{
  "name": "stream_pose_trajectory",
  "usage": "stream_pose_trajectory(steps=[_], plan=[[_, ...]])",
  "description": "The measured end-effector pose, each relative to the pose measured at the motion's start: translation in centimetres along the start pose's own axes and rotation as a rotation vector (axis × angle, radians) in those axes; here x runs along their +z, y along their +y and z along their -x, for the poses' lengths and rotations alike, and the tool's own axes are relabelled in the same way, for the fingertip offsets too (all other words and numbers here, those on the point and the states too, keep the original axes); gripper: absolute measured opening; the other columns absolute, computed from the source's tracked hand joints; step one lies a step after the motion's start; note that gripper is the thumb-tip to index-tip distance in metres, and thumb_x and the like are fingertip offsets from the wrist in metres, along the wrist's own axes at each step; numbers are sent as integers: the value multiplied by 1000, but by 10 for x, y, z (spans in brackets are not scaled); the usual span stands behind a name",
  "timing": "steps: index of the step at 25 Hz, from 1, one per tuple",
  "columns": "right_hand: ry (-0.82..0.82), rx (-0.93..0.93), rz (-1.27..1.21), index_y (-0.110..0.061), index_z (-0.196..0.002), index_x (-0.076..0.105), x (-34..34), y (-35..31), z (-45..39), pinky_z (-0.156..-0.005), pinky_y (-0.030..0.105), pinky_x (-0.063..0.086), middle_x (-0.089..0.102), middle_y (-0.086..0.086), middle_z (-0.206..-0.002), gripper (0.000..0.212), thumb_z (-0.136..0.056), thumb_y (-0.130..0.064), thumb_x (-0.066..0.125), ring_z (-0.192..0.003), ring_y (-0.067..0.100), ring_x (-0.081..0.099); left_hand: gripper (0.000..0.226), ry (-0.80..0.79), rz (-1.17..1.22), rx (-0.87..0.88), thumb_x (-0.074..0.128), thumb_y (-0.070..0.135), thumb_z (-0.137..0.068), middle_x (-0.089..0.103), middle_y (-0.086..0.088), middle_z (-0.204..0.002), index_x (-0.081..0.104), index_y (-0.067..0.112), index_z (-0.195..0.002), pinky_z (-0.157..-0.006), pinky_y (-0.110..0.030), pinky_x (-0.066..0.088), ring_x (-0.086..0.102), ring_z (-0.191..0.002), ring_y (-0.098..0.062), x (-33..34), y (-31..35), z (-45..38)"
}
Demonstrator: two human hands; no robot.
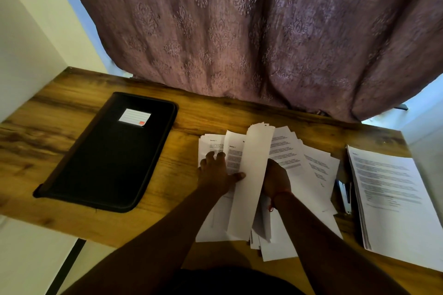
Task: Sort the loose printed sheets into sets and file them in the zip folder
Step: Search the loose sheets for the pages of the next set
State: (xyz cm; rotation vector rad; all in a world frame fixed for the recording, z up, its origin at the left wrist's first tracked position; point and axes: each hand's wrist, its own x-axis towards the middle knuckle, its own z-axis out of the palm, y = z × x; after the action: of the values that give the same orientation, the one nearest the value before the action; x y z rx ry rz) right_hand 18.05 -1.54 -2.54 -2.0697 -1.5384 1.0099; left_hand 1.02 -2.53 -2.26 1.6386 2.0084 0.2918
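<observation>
Sheets (285, 151) lie fanned in the middle of the bench (72, 108); the left hand (217, 172) presses them flat, fingers straight. The right hand (275, 178) pinches one sheet, long way toward the far edge. The zip folder (115, 153) lies closed at the left end, nearer the left hand.

Loose sheets (285, 151): lying fanned at desk centre, one lifting edge-on.
Sorted stack (393, 194): resting squared at right.
Zip folder (112, 158): lying closed, black, at left.

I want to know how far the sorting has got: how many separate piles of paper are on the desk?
2. A fanned loose pile lies mid-desk under both hands; a squared stack sits at the right edge. More sets could be hidden within the fan.
</observation>
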Motion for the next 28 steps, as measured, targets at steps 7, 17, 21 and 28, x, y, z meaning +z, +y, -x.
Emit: stream_pose_trajectory(steps=[7,17,21,28], plan=[[13,-14,-76,-30,-90,54,-2,-1,3,-98,48,48,67,6,-107,8,-94,-32,60,-99,25,62,90,-115,82,-33,64,71,-76,48,-6,-144,33,22,-144,-108,-54,40,48,-128,-32,-2,5,2],[5,9,12,-15,-124,58,-3,-4,2,-102,47,46,62,9,-123,36,-89,-22,64,-118,31,56,52,-24,394,5,48,51,-92,65,-4,-126,44,34,-141,-100,-49,50,64,-109,-27,3,8,2],[3,13,18,-15,-124,58,-4,-4,3,-102,48,47,63,9,-123,36,-89,-22,65,-117,31,57,49,-3,177,87,53,28,-98,51,-5,-141,37,25,-144,-105,-44,46,54,-124,-27,3,9,6],[10,11,52,-14,-115,62,-2,-1,1,-97,45,50,66,9,-114,27,-91,-27,61,-109,28,62,75,90,-296,201,57,38,-96,17,-17,-160,16,14,-155,-110,-53,38,26,-143,-40,10,14,15]])
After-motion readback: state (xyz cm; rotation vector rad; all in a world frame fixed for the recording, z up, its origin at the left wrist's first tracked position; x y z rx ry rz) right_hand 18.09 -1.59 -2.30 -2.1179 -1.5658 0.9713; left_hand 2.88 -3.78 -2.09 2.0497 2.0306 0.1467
